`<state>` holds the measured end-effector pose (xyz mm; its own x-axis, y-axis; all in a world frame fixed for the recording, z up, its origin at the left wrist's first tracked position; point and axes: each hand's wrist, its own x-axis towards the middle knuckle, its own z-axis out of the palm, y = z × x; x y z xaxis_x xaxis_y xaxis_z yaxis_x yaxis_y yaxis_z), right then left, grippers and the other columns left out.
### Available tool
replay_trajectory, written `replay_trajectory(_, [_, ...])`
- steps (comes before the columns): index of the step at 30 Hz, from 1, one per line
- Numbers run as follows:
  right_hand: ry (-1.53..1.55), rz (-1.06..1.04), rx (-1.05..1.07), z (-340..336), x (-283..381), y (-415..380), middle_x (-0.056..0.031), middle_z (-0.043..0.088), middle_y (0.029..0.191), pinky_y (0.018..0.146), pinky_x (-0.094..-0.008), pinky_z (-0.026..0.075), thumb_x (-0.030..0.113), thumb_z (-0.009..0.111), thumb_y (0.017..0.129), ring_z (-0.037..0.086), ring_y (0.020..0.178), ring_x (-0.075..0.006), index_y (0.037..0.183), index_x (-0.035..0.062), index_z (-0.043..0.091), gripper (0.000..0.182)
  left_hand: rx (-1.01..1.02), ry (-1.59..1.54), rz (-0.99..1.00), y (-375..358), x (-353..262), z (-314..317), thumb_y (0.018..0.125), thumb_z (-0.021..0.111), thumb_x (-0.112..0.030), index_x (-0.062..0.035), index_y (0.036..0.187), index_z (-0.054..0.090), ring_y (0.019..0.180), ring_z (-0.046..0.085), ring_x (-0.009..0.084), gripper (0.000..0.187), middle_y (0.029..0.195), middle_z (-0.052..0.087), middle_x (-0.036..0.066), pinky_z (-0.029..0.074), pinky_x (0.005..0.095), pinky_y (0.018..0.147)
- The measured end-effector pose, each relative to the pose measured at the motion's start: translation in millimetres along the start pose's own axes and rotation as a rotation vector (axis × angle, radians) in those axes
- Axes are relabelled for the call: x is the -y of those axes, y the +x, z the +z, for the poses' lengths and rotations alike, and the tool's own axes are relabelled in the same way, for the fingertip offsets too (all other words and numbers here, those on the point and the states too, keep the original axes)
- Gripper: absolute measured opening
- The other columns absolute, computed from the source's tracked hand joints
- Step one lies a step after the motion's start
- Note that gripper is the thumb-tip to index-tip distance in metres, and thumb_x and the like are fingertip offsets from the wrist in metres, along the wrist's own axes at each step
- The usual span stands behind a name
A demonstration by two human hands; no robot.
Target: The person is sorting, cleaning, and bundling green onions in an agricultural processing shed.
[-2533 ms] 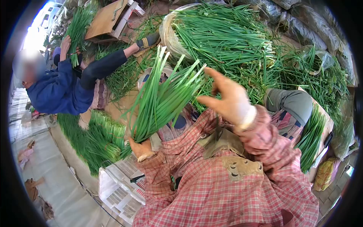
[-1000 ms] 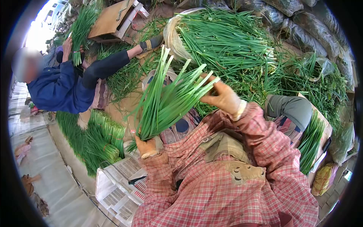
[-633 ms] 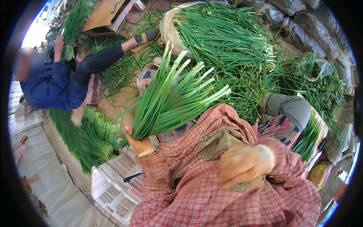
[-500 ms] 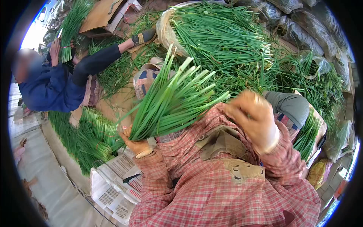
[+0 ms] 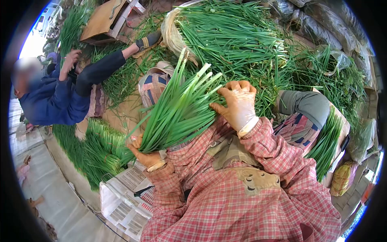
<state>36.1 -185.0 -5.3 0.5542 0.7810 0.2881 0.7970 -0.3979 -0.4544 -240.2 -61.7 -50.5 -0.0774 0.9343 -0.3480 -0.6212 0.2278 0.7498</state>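
A fanned bunch of garlic chives [image 5: 177, 109], green with pale stem ends pointing up and away, lies across my lap. My left hand [image 5: 146, 155], in an orange-stained glove, is closed around its lower leafy end. At the right edge of the bunch is my gloved right hand [image 5: 238, 103], thumb and forefinger bent around the outer stems; its other fingers are curled. The exact contact under those fingertips is partly hidden. Tied chive bundles [image 5: 100, 149] lie in rows to my left.
A big heap of loose chives [image 5: 234, 36] spreads ahead on plastic sheeting. Another person [image 5: 56, 97] sits at left, leg stretched out, near a cardboard box [image 5: 100, 20]. A printed carton [image 5: 127, 201] stands by my left elbow. More chives [image 5: 326, 145] lie right of my knee.
My right hand was a blurred fist to the right of the bunch; it has moved left to the stems. My left hand keeps its hold. The other person's hands shifted slightly.
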Motion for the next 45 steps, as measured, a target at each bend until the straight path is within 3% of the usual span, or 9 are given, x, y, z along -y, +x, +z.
replay_trajectory(4, [0.351,0.156,0.139,15,-2,-1,0.0012,0.056,0.082,0.081,-0.0419,0.028,0.030,0.071,0.063,0.045,0.093,-0.0233,0.072,0.0170,0.066,0.016,-0.071,0.107,-0.052,-8,1,1,0.096,0.029,-0.038,-0.0065,0.080,0.052,0.086,0.055,0.0202,0.043,0.082,0.057,0.004,0.046,0.0407,0.087])
replay_trajectory(8, [0.429,-0.346,0.111,-25,14,-6,0.0000,0.055,0.080,0.076,-0.0388,0.033,0.020,0.065,0.068,0.046,0.083,-0.0230,0.074,0.0135,0.062,0.010,-0.103,0.167,-0.120,6,2,-27,0.096,0.023,-0.040,-0.0008,0.101,0.057,0.097,0.057,0.0248,0.052,0.104,0.061,0.010,0.046,0.0423,0.089])
replay_trajectory(12, [1.537,-0.608,0.686,-88,7,-7,-0.0050,0.056,0.086,0.072,-0.0388,0.039,0.019,0.058,0.082,0.050,0.081,-0.0245,0.082,0.0057,0.061,0.013,-0.040,0.131,-0.076,4,2,-22,0.096,0.023,-0.040,0.0024,0.106,0.055,0.098,0.056,0.0264,0.054,0.109,0.059,0.014,0.046,0.0417,0.090])
replay_trajectory(15, [1.187,-0.672,0.740,-108,-44,18,-0.0072,0.058,0.090,0.076,-0.0397,0.040,0.024,0.057,0.084,0.053,0.086,-0.0259,0.086,0.0059,0.061,0.018,-0.065,0.169,-0.045,4,3,-21,0.096,0.023,-0.040,0.0040,0.109,0.054,0.099,0.056,0.0267,0.055,0.110,0.059,0.014,0.046,0.0415,0.090])
replay_trajectory(18, [-0.503,-0.256,0.251,-93,-43,42,-0.0088,0.060,0.087,0.087,-0.0422,0.038,0.039,0.064,0.075,0.054,0.092,-0.0262,0.085,0.0073,0.063,0.034,-0.046,0.163,-0.051,3,1,-18,0.096,0.022,-0.040,0.0040,0.110,0.052,0.099,0.056,0.0265,0.055,0.109,0.059,0.014,0.046,0.0419,0.090])
replay_trajectory(25, [0.111,-0.570,0.198,25,7,60,-0.0103,0.062,0.088,0.089,-0.0428,0.036,0.039,0.063,0.073,0.056,0.095,-0.0289,0.087,0.0107,0.064,0.032,-0.009,0.247,0.005,4,-4,-14,0.096,0.032,-0.036,-0.0008,0.095,0.054,0.092,0.057,0.0253,0.041,0.094,0.061,0.010,0.047,0.0435,0.087])
replay_trajectory(35, [0.556,-0.103,0.112,32,-11,41,-0.0151,0.060,0.079,0.064,-0.0395,0.046,0.019,0.058,0.081,0.058,0.075,-0.0351,0.089,0.0093,0.057,0.013,-0.121,-0.167,-0.156,1,-15,16,0.093,0.042,-0.037,-0.0121,0.068,0.043,0.093,0.057,0.0269,0.036,0.074,0.055,0.003,0.040,0.0440,0.096])
replay_trajectory(42, [0.785,0.516,0.134,34,-77,49,-0.0096,0.059,0.070,0.060,-0.0358,0.045,0.017,0.051,0.086,0.054,0.060,-0.0242,0.091,0.0053,0.055,0.013,0.000,-0.252,0.008,5,-21,19,0.093,0.043,-0.032,-0.0157,0.059,0.031,0.054,0.038,0.0117,0.040,0.053,0.032,-0.004,0.040,0.0289,0.061])
replay_trajectory(45, [0.446,0.225,0.090,3,-135,32,-0.0058,0.060,0.081,0.058,-0.0332,0.046,0.018,0.057,0.082,0.055,0.064,-0.0221,0.090,0.0076,0.057,0.014,0.232,-0.333,0.046,0,-31,34,0.094,0.042,-0.028,-0.0163,0.058,0.028,0.046,0.027,0.0089,0.041,0.050,0.026,-0.005,0.033,0.0249,0.052])
